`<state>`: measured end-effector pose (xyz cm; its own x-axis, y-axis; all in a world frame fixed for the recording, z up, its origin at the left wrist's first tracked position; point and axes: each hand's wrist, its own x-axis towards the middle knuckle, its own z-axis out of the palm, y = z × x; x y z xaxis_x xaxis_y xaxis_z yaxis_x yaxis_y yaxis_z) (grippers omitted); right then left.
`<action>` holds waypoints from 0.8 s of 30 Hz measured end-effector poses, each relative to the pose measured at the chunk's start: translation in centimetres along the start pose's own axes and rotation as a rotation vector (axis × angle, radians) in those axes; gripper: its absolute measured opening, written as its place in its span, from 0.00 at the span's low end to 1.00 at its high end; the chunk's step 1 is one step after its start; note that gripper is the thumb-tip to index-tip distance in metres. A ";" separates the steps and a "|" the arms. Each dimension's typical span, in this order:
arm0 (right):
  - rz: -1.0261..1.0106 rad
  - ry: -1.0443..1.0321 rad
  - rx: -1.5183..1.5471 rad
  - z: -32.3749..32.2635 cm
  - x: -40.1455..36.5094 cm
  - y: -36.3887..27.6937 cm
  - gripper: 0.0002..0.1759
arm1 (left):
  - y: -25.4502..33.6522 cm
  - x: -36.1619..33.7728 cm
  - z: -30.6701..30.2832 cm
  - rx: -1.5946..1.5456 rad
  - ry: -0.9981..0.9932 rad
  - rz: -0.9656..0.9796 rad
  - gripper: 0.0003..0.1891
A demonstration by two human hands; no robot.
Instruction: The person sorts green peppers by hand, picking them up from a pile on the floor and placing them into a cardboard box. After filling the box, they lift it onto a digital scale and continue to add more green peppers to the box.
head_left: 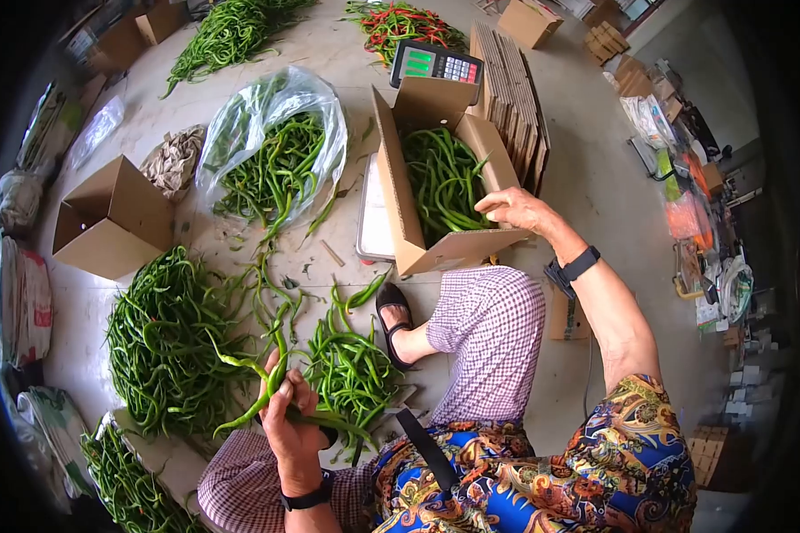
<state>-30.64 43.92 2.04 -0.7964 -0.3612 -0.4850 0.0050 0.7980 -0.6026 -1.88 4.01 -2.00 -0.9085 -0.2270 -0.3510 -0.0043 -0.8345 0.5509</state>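
My left hand (290,413) is closed around several long green chili peppers (275,382), which stick out on both sides of the fist. Beneath and beside it lie a large heap of green chilies (169,346) and a smaller pile (351,355) on the floor. My right hand (517,210) reaches over the near right corner of an open cardboard box (406,218), fingers loosely extended and apparently empty. Green chilies (440,178) fill much of that box. It stands on a weighing scale whose white platform (376,222) shows at its left; the lit display (435,64) is behind.
A clear plastic bag (324,98) spills chilies beyond the left heap. An open empty carton (120,213) and crumpled brown paper (173,160) lie at left. Flattened cardboard (513,98) stands stacked right of the box. Red and green chilies (404,31) are piled at the back.
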 end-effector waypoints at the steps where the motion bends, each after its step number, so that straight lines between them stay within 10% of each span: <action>1: 0.013 0.023 0.021 -0.4 0.1 0.6 0.28 | -0.1 0.1 0.0 0.001 -0.008 -0.005 0.29; 12: 0.179 -0.280 -0.643 0.8 3.8 -1.0 0.23 | -0.5 0.4 0.9 0.117 0.044 -0.029 0.28; 24: -0.600 0.499 -0.761 -4.4 -0.3 -1.5 0.13 | -1.4 1.1 0.5 0.146 0.058 -0.062 0.28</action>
<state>-33.04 44.96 5.84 -0.7009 -0.6920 0.1730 -0.7051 0.7088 -0.0217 -3.12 5.13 -2.77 -0.8789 -0.2092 -0.4287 -0.1243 -0.7671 0.6294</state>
